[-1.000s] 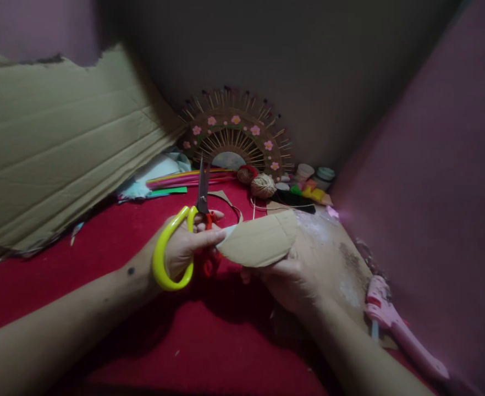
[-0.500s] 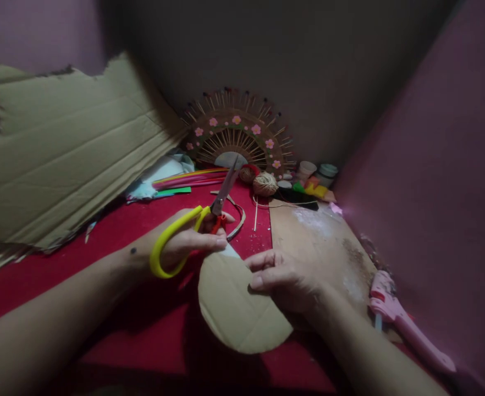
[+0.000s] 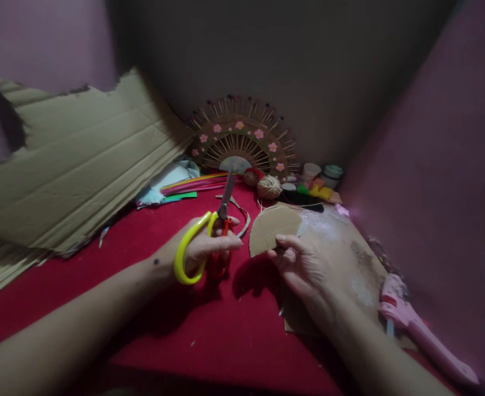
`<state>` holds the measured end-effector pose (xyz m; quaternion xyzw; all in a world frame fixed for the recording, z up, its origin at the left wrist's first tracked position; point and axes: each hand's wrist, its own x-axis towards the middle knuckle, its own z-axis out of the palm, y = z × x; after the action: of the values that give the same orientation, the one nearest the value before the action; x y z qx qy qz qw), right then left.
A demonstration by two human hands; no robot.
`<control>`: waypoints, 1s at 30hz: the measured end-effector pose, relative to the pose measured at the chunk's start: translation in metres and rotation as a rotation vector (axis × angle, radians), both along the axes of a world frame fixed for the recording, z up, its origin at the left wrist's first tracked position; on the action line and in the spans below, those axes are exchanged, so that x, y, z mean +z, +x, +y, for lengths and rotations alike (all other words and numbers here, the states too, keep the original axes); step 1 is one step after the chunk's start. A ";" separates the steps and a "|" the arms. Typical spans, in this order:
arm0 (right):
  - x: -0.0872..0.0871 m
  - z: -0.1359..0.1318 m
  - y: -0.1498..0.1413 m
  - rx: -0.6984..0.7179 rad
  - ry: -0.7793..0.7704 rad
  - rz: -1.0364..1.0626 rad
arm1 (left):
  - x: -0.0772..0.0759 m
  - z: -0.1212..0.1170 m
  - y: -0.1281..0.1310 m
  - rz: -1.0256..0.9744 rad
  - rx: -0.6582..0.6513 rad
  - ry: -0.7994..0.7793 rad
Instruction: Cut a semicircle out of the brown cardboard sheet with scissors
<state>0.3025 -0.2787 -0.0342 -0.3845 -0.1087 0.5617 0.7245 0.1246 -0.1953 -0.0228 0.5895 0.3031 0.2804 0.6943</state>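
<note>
My left hand (image 3: 209, 242) is wrapped round a pair of scissors (image 3: 227, 195) with yellow and red handles. Their blades point away from me and look closed together. In my right hand (image 3: 304, 269), the thumb and fingers pinch the lower edge of a half-round piece of cardboard (image 3: 267, 228). That piece is held up over the left part of a brown board (image 3: 337, 258), apart from the scissors. A thin curved cardboard strip (image 3: 244, 214) lies on the red cloth (image 3: 221, 346) just beyond my left hand.
A large torn cardboard sheet (image 3: 89, 148) leans at the left. At the back stands a decorated stick fan (image 3: 259, 133), with twine balls (image 3: 269, 187) before it. Coloured strips (image 3: 201, 182) lie near the fan. A pink glue gun (image 3: 415, 324) rests at the right.
My right hand has turned the cardboard piece and lifted it away, up and to the right. My left hand has let go of its edge, keeping the scissors. The view has shifted slightly.
</note>
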 end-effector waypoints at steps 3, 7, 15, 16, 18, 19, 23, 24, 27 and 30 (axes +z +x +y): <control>-0.004 -0.001 -0.003 0.027 0.006 -0.012 | -0.002 -0.007 0.004 0.022 0.019 0.122; -0.006 0.000 -0.006 0.074 0.002 -0.024 | 0.002 -0.011 0.004 0.093 -0.035 0.119; 0.001 -0.006 -0.014 0.275 0.113 -0.080 | 0.005 -0.020 0.003 0.156 -0.003 0.367; 0.002 -0.006 -0.015 0.254 0.148 -0.097 | 0.004 -0.020 0.002 0.184 0.013 0.435; 0.004 -0.005 -0.014 0.147 0.207 -0.099 | 0.001 -0.018 -0.001 0.252 0.082 0.595; 0.006 -0.004 -0.013 0.087 0.230 -0.087 | -0.001 -0.017 -0.003 0.285 0.126 0.663; 0.014 0.001 -0.008 -0.065 0.299 -0.040 | -0.010 -0.008 -0.010 0.357 0.164 0.824; 0.016 0.002 -0.007 -0.078 0.307 -0.034 | -0.012 -0.007 -0.010 0.382 0.141 0.887; 0.021 0.005 -0.007 -0.076 0.323 -0.032 | -0.017 -0.007 -0.009 0.483 0.089 1.078; 0.024 0.009 -0.008 -0.083 0.361 -0.052 | -0.021 -0.010 -0.007 0.557 0.094 1.136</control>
<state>0.2949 -0.2698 -0.0099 -0.2667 -0.2107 0.4925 0.8012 0.1180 -0.2054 -0.0439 0.9030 0.3018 0.2635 0.1551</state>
